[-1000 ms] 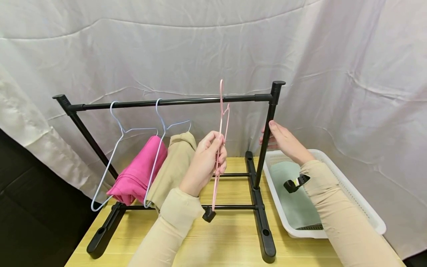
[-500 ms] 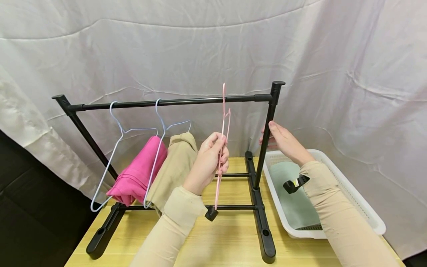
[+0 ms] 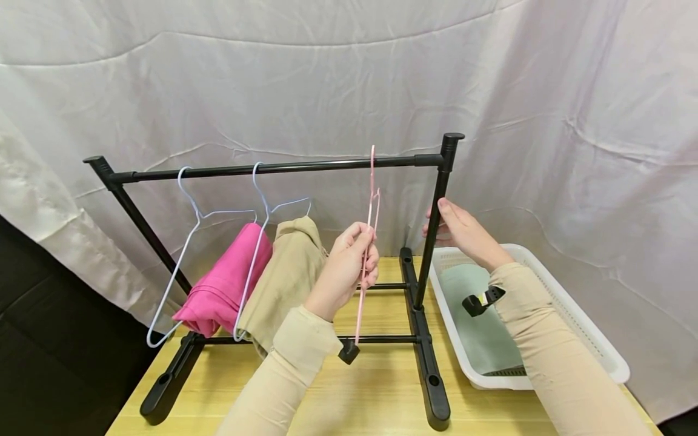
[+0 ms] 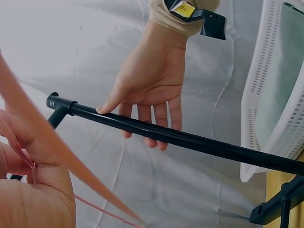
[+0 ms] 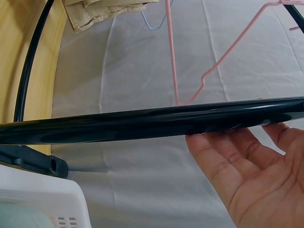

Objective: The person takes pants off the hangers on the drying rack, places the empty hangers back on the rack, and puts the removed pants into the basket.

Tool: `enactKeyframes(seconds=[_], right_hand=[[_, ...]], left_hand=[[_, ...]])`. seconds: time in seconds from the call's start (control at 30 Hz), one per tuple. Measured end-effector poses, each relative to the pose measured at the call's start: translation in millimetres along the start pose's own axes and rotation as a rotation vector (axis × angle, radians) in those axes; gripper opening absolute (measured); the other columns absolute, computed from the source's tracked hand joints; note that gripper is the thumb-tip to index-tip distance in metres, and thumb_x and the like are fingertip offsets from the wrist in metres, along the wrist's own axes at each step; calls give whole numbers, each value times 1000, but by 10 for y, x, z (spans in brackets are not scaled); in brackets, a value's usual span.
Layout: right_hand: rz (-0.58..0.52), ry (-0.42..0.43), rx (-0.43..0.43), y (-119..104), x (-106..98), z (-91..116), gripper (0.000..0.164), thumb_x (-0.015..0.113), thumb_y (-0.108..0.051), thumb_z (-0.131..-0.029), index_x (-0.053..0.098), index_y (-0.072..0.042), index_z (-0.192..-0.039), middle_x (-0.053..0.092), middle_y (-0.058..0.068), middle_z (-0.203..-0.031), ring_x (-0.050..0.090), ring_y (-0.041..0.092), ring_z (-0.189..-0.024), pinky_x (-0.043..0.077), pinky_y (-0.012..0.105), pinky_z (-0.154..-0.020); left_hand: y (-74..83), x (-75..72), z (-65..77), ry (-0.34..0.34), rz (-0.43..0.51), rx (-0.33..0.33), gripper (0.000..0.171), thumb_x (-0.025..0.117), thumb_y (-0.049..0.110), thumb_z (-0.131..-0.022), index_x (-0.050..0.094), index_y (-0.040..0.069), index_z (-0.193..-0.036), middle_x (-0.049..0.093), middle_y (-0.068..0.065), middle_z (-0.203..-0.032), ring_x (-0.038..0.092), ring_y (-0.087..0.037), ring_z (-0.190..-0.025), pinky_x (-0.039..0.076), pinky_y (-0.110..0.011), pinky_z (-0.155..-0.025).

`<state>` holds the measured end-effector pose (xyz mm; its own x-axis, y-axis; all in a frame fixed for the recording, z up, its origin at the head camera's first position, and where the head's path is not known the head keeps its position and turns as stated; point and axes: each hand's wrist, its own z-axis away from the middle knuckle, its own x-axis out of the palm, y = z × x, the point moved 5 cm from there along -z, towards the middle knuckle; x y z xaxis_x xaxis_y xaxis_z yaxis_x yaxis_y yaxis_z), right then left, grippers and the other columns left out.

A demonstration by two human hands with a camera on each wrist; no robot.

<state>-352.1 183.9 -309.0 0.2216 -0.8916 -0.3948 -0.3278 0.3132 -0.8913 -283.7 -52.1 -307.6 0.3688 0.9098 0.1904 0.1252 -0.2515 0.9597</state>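
In the head view my left hand (image 3: 349, 260) pinches a thin pink clothes hanger (image 3: 372, 181) between thumb and fingers. The hanger's hook overlaps the top rail (image 3: 316, 165) of a black clothes rack, toward its right end. My right hand (image 3: 466, 230) rests at the rack's right post (image 3: 428, 260), its thumb on the near side and its straight fingers behind. In the right wrist view the fingertips meet the post's edge, and the hanger's lower corner shows beyond it. Folded magenta cloth (image 3: 231, 272) and beige cloth (image 3: 286, 266) hang on two pale blue hangers (image 3: 192, 233) to the left.
A white plastic basket (image 3: 600, 339) stands right of the rack, with pale green cloth (image 3: 480, 327) inside. The rack's black feet (image 3: 431, 381) stand on a light wooden table (image 3: 371, 393). A pale grey curtain (image 3: 305, 91) hangs behind everything.
My left hand has moved slightly right and down with the pink hanger, so its hook sits lower against the rail. The right hand has stayed at the post.
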Motion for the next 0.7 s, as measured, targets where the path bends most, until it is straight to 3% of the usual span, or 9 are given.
enactKeyframes(seconds=[0.2, 0.33, 0.47, 0.7], right_hand=[[6, 0, 7, 0, 13, 4, 61, 23, -54, -116, 48, -1, -135, 65, 26, -124, 74, 9, -104, 62, 44, -104], [19, 8, 12, -3, 14, 5, 63, 23, -55, -116, 48, 0, -136, 63, 31, -128, 74, 18, -110, 62, 44, -104], [31, 16, 11, -8, 14, 4, 65, 22, -55, -116, 48, 1, -137, 65, 28, -127, 73, 26, -115, 62, 44, -103], [47, 24, 4, -15, 22, 7, 65, 21, -54, -116, 48, 1, -137, 66, 28, -127, 73, 24, -115, 62, 44, -103]], left_hand=[[-74, 23, -10, 3, 10, -21, 23, 38, 24, -119, 48, 10, -103, 43, 3, -58, 47, -9, -39, 41, -21, -37], [-117, 42, -5, -1, 5, -38, 22, 40, 23, -118, 48, 9, -103, 44, 2, -58, 47, -10, -41, 43, -21, -39], [-146, 53, 0, -7, -10, -43, 23, 40, 24, -118, 47, 9, -102, 45, 1, -59, 50, -11, -42, 44, -21, -39], [-163, 57, 8, -18, -25, -43, 22, 40, 24, -118, 47, 10, -104, 48, 0, -59, 56, -11, -44, 47, -22, -41]])
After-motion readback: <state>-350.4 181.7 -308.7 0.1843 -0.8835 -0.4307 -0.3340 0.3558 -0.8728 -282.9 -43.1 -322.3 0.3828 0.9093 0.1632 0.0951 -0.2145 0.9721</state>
